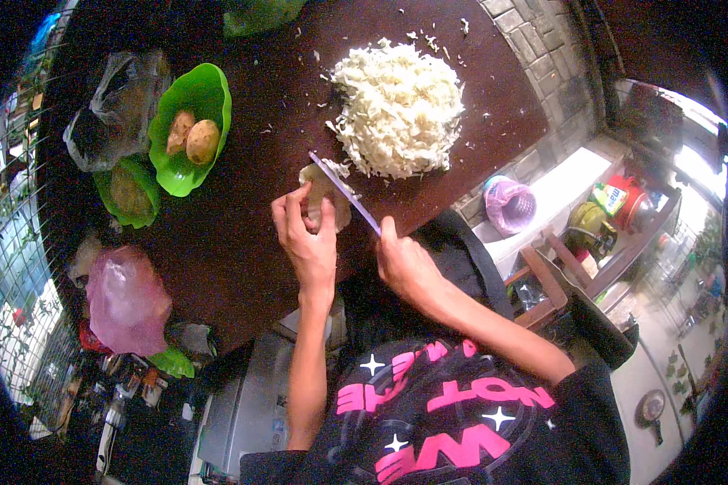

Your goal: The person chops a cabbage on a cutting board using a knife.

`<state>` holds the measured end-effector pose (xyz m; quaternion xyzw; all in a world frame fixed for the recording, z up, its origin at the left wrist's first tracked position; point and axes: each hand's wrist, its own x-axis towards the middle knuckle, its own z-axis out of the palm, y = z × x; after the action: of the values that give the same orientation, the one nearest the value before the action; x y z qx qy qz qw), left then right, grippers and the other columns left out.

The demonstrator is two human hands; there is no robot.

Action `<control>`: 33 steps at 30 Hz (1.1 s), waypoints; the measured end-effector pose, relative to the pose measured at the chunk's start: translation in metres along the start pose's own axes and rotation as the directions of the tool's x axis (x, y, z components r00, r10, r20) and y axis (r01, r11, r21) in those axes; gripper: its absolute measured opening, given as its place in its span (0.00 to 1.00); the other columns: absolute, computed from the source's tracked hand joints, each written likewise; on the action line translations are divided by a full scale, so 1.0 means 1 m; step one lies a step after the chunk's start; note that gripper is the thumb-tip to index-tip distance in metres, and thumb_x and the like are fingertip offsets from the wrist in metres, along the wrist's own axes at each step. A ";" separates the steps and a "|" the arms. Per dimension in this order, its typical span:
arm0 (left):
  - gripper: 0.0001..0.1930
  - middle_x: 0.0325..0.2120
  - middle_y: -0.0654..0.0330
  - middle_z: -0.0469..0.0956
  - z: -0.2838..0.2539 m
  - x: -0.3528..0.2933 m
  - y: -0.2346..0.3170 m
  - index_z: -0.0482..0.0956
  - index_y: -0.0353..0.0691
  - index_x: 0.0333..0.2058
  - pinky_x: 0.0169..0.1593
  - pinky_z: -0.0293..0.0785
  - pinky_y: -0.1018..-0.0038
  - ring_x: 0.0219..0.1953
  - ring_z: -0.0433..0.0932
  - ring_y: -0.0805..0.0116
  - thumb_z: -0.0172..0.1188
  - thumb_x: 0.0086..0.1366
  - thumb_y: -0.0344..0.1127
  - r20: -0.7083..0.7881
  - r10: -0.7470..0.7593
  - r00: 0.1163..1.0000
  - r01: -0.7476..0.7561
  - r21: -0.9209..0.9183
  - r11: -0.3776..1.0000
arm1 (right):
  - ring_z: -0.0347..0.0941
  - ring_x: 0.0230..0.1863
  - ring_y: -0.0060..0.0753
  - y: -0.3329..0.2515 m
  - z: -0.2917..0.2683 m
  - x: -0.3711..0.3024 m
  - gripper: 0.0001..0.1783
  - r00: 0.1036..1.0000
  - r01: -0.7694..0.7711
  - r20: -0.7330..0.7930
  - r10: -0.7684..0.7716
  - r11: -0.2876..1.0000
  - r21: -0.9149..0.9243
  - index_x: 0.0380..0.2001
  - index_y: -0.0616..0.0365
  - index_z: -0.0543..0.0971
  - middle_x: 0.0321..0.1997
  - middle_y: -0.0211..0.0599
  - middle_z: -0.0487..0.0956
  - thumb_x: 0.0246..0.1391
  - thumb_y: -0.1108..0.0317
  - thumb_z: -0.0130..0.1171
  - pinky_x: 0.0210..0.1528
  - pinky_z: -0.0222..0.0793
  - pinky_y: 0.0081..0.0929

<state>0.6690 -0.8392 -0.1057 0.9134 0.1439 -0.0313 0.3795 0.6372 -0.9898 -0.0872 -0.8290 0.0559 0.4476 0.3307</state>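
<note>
Pale, off-white flesh shows between the fingers of the left hand [306,246], which is closed around a blocky vegetable piece [340,212], thumb on the near side and fingertips over the top. That piece lies on the dark brown tabletop [251,194], just ahead of the left palm and ahead and to the left of the right fist — the left hand is the nearer, being in contact with it. Its long axis seems to run away from the body and slightly left, though the fingers cover too much to be sure. Clenched on the near end of a knife [349,192], the right hand [404,259] holds the lavender blade slanting forward and left, roughly along the piece's right side; whether the edge is in the flesh I cannot tell. Beyond the tip and to the right sits a loose, rounded heap of white shreds [400,109], thin and ragged, with stray bits scattered around. Farther left, a glossy green bowl [167,168] with a wavy rim cradles two dull brown, oval tubers [203,142] — beside it slumps a crinkled, see-through plastic bag [121,101].
</note>
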 end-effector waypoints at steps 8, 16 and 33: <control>0.17 0.39 0.55 0.69 0.001 0.000 0.001 0.74 0.40 0.46 0.35 0.70 0.73 0.39 0.71 0.64 0.62 0.56 0.26 0.008 -0.056 0.998 0.056 -0.025 0.998 | 0.76 0.24 0.62 -0.004 0.006 -0.006 0.18 0.997 0.030 -0.063 -0.034 0.998 -0.059 0.45 0.69 0.60 0.18 0.59 0.76 0.53 0.73 0.48 0.24 0.73 0.54; 0.16 0.40 0.55 0.69 -0.002 -0.005 -0.002 0.73 0.39 0.45 0.37 0.70 0.71 0.39 0.71 0.63 0.61 0.57 0.26 0.012 -0.033 0.999 0.033 -0.009 0.999 | 0.76 0.22 0.62 -0.008 0.008 -0.009 0.14 0.994 0.060 -0.096 -0.061 0.998 -0.007 0.42 0.70 0.60 0.18 0.61 0.75 0.53 0.75 0.46 0.22 0.73 0.52; 0.18 0.41 0.53 0.68 0.001 -0.001 0.003 0.73 0.38 0.45 0.42 0.71 0.67 0.42 0.71 0.57 0.61 0.55 0.24 0.035 -0.129 0.991 0.132 -0.083 0.988 | 0.77 0.23 0.59 -0.006 0.016 -0.004 0.19 0.995 0.067 -0.068 -0.073 0.994 -0.087 0.47 0.72 0.60 0.20 0.60 0.76 0.52 0.74 0.47 0.24 0.75 0.52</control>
<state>0.6688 -0.8420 -0.1039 0.8844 0.1989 -0.0633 0.4174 0.6257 -0.9767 -0.0874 -0.8591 0.0194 0.4079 0.3086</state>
